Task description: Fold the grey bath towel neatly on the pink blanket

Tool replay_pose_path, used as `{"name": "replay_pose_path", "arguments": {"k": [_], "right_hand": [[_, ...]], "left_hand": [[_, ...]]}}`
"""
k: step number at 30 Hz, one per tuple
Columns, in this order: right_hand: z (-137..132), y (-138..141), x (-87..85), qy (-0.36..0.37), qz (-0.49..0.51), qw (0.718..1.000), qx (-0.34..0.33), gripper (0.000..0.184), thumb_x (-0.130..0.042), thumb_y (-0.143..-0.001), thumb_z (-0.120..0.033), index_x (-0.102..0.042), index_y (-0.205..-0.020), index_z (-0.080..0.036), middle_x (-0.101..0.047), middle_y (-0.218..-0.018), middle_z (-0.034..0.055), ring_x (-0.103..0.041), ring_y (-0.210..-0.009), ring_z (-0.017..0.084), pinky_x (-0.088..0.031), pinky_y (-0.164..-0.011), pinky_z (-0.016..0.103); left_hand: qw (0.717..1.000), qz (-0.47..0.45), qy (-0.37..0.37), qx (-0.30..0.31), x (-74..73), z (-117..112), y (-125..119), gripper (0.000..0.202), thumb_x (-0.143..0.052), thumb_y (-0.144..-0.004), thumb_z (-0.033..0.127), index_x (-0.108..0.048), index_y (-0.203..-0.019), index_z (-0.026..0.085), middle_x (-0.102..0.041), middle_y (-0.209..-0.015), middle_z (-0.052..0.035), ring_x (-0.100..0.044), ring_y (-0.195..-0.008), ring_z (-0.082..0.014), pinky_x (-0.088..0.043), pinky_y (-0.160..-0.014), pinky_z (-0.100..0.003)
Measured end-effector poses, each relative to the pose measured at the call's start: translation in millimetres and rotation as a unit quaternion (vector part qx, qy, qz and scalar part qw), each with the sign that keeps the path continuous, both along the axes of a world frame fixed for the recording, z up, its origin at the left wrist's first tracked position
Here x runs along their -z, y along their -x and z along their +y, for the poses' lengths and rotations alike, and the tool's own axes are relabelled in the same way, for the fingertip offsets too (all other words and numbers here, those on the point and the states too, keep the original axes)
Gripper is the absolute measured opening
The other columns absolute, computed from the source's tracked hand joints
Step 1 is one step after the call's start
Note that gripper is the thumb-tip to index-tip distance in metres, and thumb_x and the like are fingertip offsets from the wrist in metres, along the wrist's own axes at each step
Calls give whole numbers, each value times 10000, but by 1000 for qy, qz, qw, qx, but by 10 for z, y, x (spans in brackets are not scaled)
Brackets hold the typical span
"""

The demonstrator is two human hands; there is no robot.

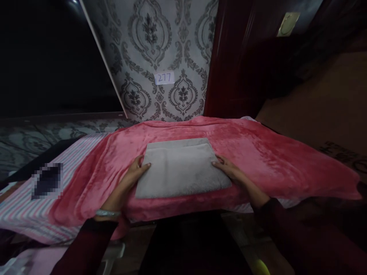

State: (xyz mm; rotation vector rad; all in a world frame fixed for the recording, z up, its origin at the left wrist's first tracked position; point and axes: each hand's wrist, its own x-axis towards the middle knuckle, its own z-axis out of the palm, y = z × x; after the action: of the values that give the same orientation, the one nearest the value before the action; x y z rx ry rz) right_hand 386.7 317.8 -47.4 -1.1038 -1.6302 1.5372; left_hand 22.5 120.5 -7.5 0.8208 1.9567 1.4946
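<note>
A folded grey towel (179, 168) lies flat on a pink fleece blanket (258, 152) spread over a bed. My left hand (133, 173) rests against the towel's left edge, thumb on top and fingers curled at the side. At the towel's right edge lies my right hand (229, 170), fingers stretched out flat and touching it. A silver bangle (107, 213) circles my left wrist. Both arms wear dark red sleeves.
A striped sheet (34, 206) shows under the blanket at the left. Patterned grey wallpaper (160, 46) with a paper label reading 277 stands behind the bed. A dark red wooden door (237, 57) is at the back right, a brown surface (323, 107) beside it.
</note>
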Motion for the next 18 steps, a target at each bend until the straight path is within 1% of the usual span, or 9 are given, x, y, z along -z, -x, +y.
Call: {"name": "replay_pose_path", "arguments": {"k": [2, 4, 8, 10, 11, 13, 15, 16, 18], "right_hand": [[-14, 33, -64, -6, -4, 1000, -11, 729, -754, -700, -420, -563, -1373, -217, -736, -1119, 88, -695, -928, 261, -566, -772, 368], [-19, 25, -98, -25, -8, 999, -19, 771, -734, -740, -421, -502, -1449, -225, -738, -1107, 81, -701, -927, 258, -572, -786, 379], [-13, -102, -25, -36, -46, 998, -37, 744, -683, -802, -394, -471, -1487, -198, -745, -1050, 73, -707, -891, 243, -576, -770, 367], [3, -168, 13, -64, -92, 993, -42, 679, -655, -820, -355, -511, -1458, -175, -748, -1021, 70, -705, -888, 238, -575, -785, 364], [12, -184, 6, -94, -129, 986, -39, 653, -640, -828, -333, -526, -1450, -169, -750, -1003, 68, -703, -887, 238, -574, -800, 368], [27, -155, -80, -187, -216, 958, -19, 621, -609, -846, -287, -541, -1452, -167, -751, -1031, 86, -700, -936, 250, -563, -866, 385], [24, -15, -241, -294, -284, 912, -9, 589, -568, -868, -250, -556, -1451, -164, -727, -1183, 129, -672, -1088, 274, -520, -988, 407], [14, 96, -330, -341, -303, 890, -19, 571, -541, -888, -244, -559, -1453, -157, -684, -1297, 149, -629, -1199, 283, -478, -1059, 411], [-17, 370, -474, -404, -328, 852, -60, 560, -483, -940, -266, -531, -1483, -138, -547, -1496, 161, -490, -1392, 288, -377, -1167, 420]], "left_hand": [[1000, -4, 4, 9, -55, 47, -61, 749, -777, -680, 295, -560, -1388, 183, -735, -1052, -73, -694, -804, -193, -556, -689, -289], [1000, -17, -8, 21, -89, 53, -86, 783, -735, -707, 266, -507, -1454, 205, -735, -1087, -71, -701, -817, -197, -565, -710, -305], [999, -24, 33, 25, -41, -57, 5, 754, -701, -708, 247, -524, -1439, 190, -749, -1019, -72, -710, -799, -220, -574, -719, -339], [995, 35, 85, 31, -10, -107, 108, 677, -669, -714, 252, -577, -1378, 160, -747, -967, -73, -713, -822, -242, -578, -744, -363], [989, 95, 109, 30, -7, -111, 156, 639, -650, -722, 263, -599, -1350, 152, -744, -960, -76, -715, -853, -258, -580, -772, -381], [956, 253, 144, 22, -32, -64, 200, 582, -608, -761, 300, -627, -1321, 145, -735, -1039, -107, -711, -954, -295, -573, -853, -424], [908, 391, 149, 32, -81, 58, 130, 549, -553, -820, 333, -631, -1325, 133, -698, -1222, -155, -685, -1100, -314, -543, -965, -439], [886, 439, 142, 57, -105, 141, 49, 547, -526, -851, 348, -623, -1342, 125, -660, -1321, -172, -654, -1187, -314, -514, -1029, -436], [847, 497, 131, 140, -135, 323, -173, 585, -498, -896, 380, -573, -1406, 104, -566, -1477, -186, -545, -1361, -310, -424, -1148, -438]]}}
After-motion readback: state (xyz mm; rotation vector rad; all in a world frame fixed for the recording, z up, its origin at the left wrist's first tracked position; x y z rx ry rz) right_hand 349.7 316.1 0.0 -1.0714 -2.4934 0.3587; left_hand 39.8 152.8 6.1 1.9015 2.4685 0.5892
